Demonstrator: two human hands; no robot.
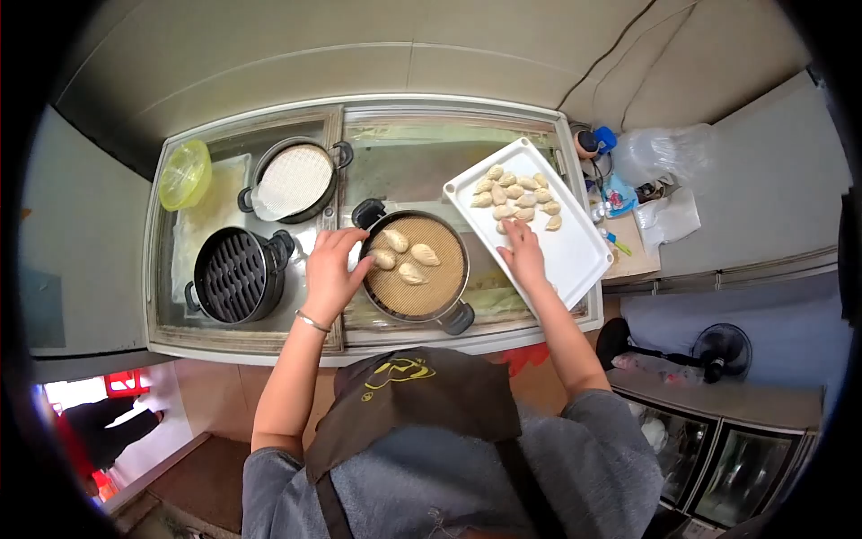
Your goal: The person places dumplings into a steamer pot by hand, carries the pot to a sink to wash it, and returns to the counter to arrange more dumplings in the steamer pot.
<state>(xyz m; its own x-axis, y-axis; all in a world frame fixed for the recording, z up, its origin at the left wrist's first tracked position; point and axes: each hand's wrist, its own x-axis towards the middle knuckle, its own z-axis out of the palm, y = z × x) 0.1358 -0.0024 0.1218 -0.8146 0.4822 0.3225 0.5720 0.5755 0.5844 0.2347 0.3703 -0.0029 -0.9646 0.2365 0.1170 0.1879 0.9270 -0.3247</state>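
A round black steamer pan (464,269) with side handles holds several pleated dumplings (425,255) on a tan mesh liner (409,301). My left hand (334,269) is at the pan's left rim, thumb and fingers apart, with nothing visible between them. To the right, a white tray (575,260) lies at an angle with a cluster of more dumplings (514,191) at its far end. Over that tray, my right hand (523,253) has its fingers at the nearest dumplings, thumb spread from the index finger. Its fingertips partly cover one dumpling.
Left on the glass-topped freezer (359,338) stand a second pan (335,184) with a pale liner, a black slotted steamer pot (241,274) and a yellow-green plastic basket (186,175). Plastic bags (664,153) and small items crowd the right side. A person's legs (99,431) show at lower left.
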